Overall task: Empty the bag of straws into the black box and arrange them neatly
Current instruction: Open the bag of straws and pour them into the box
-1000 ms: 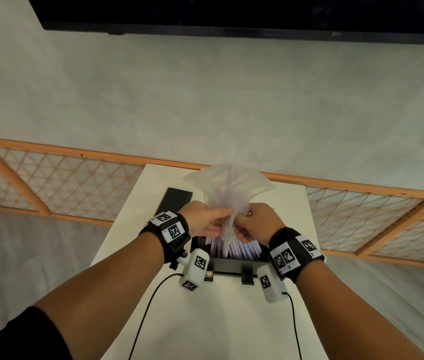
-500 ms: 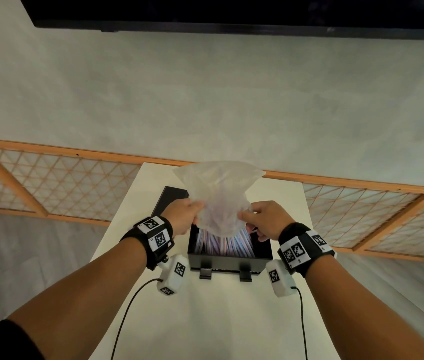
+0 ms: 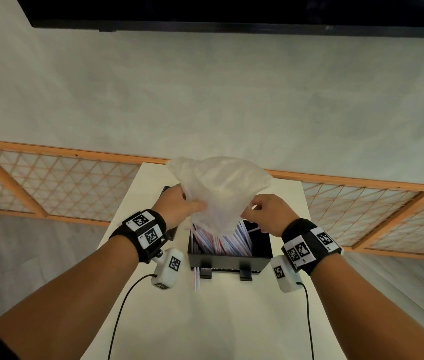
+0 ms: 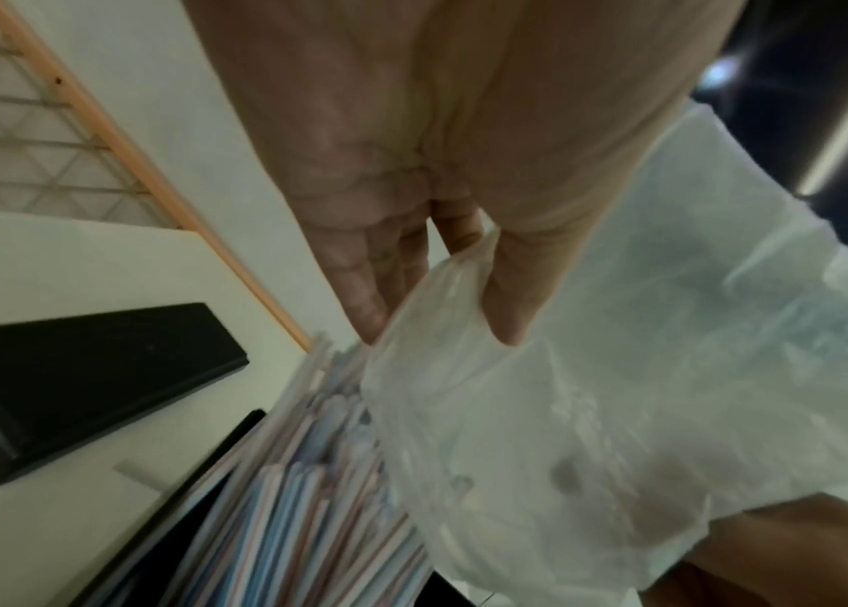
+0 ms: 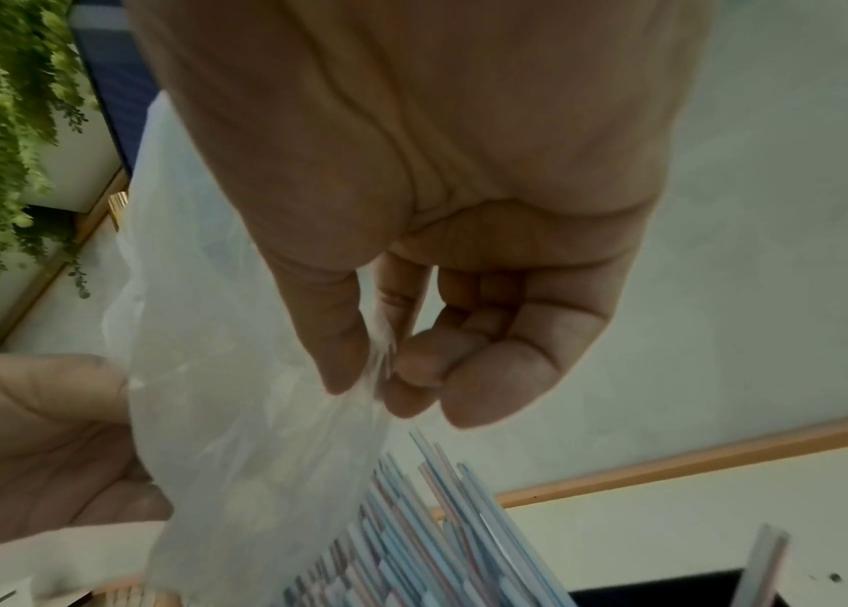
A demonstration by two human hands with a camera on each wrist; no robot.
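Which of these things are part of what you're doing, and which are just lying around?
Part of the job: plastic bag, held by left hand and right hand; straws; black box.

Just lying about: flat black piece on the table; lattice fence.

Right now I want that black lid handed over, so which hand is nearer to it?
Left. The left hand holds the bag directly in front of the lid, which lies on the table left of the box. The right hand pinches the bag's far side.
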